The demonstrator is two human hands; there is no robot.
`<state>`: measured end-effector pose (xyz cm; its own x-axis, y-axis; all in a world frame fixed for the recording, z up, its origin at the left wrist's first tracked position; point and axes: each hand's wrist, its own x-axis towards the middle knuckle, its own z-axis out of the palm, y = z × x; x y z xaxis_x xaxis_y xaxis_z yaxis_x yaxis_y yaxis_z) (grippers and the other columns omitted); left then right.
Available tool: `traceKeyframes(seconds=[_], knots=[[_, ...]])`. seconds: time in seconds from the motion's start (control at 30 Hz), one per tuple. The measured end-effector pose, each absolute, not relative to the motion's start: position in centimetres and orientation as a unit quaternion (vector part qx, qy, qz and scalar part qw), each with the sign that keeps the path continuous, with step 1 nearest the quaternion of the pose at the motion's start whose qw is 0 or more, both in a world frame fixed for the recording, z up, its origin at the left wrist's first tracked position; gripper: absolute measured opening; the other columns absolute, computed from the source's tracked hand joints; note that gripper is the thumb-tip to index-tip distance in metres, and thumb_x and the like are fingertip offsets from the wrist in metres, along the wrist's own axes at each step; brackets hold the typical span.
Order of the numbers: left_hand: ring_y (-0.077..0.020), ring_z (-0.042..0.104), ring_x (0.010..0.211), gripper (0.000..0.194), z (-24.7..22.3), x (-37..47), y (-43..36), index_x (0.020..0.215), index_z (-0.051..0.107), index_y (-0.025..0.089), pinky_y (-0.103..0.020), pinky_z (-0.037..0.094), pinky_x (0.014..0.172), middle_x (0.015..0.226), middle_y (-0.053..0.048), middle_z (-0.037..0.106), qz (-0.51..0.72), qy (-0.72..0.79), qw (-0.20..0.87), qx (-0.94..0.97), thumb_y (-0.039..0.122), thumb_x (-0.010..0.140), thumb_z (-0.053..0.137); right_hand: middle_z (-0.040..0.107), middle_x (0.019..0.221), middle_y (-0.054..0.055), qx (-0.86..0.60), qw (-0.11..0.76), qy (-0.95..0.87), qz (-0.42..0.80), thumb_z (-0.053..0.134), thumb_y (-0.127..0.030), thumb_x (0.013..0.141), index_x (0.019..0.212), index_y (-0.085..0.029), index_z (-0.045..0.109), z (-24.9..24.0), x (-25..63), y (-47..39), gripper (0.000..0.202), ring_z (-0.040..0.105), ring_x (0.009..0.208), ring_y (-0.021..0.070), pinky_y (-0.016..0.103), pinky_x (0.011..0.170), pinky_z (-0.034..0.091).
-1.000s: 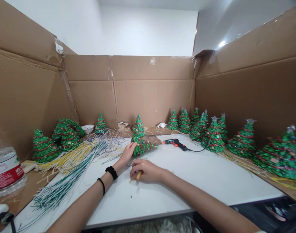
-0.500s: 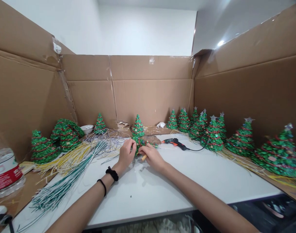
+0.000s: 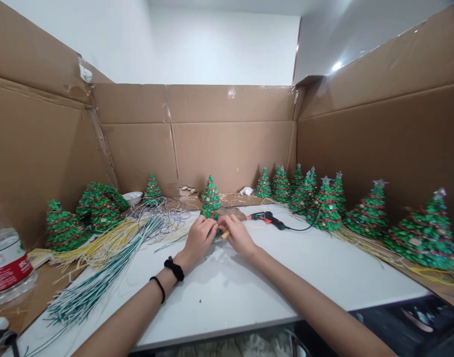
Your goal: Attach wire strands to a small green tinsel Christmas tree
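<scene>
Both my hands meet over the middle of the white table. My left hand (image 3: 200,237) is closed, its fingertips gripping a small green tinsel piece (image 3: 208,214) that looks like part of a Christmas tree; the fingers hide most of it. Pressed up against it, my right hand (image 3: 240,237) is also closed, with a short tan stick (image 3: 225,234) jutting from under its fingers. Just behind stands a small Christmas tree (image 3: 211,193) with red trim. A glue gun (image 3: 266,217) lies right of my right hand, beside a brownish clear bag (image 3: 234,213).
Bundles of green-white wires (image 3: 96,277) and yellow wires (image 3: 89,250) spread on the left. Several starred Christmas trees (image 3: 325,208) line the right side. A water bottle (image 3: 7,267) stands at the left edge, a white bowl (image 3: 132,198) behind. Cardboard walls (image 3: 234,148) enclose the table.
My left hand has shifted slightly right, and its fingers now meet those of my right hand. The right hand has turned a little, and the green piece is more covered.
</scene>
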<state>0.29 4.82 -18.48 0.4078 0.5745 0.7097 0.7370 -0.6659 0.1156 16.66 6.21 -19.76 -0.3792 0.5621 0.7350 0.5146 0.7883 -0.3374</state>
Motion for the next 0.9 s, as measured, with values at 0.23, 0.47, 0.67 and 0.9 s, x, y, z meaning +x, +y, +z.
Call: traceKeyframes(seconds=[0.23, 0.47, 0.67, 0.9], knots=[[-0.0172, 0.045, 0.074, 0.029, -17.2, -0.8, 5.3, 0.064, 0.049, 0.02, -0.029, 0.037, 0.07, 0.066, -0.001, 0.05, -0.538, -0.434, 0.076, -0.719, 0.026, 0.089, 0.036, 0.058, 0.082, 0.006, -0.328, 0.428, -0.842, 0.011, 0.04, -0.014, 0.09, 0.101, -0.018, 0.056, -19.8, 17.0, 6.6, 0.02, 0.048, 0.08, 0.0182, 0.027, 0.067, 0.04], [-0.0154, 0.044, 0.068, 0.028, -16.4, -3.4, 7.2, 0.056, 0.043, 0.02, -0.027, 0.036, 0.067, 0.062, 0.001, 0.045, -0.679, -0.489, 0.024, -0.547, 0.025, 0.083, 0.037, 0.06, 0.08, 0.006, -0.357, 0.434, -0.827, 0.028, 0.04, -0.015, 0.09, 0.091, -0.019, 0.061, -19.9, 17.1, 7.1, 0.021, 0.047, 0.081, 0.0204, 0.031, 0.069, 0.04], [-0.0127, 0.039, 0.057, 0.022, -16.8, -4.5, 8.0, 0.057, 0.04, 0.021, -0.023, 0.032, 0.054, 0.056, 0.003, 0.041, -0.722, -0.484, -0.057, -0.492, 0.023, 0.078, 0.036, 0.057, 0.096, 0.008, -0.368, 0.469, -0.802, -0.013, 0.048, -0.017, 0.086, 0.09, -0.02, 0.063, -19.9, 17.0, 7.0, 0.016, 0.048, 0.09, 0.0205, 0.031, 0.076, 0.041], [-0.0129, 0.041, 0.059, 0.019, -17.0, -4.8, 8.6, 0.061, 0.042, 0.021, -0.023, 0.034, 0.057, 0.06, 0.002, 0.044, -0.72, -0.496, -0.057, -0.482, 0.025, 0.078, 0.034, 0.062, 0.085, 0.005, -0.419, 0.422, -0.803, 0.027, 0.049, -0.014, 0.084, 0.098, -0.02, 0.061, -20.1, 17.3, 7.2, 0.02, 0.053, 0.082, 0.0183, 0.027, 0.068, 0.04]])
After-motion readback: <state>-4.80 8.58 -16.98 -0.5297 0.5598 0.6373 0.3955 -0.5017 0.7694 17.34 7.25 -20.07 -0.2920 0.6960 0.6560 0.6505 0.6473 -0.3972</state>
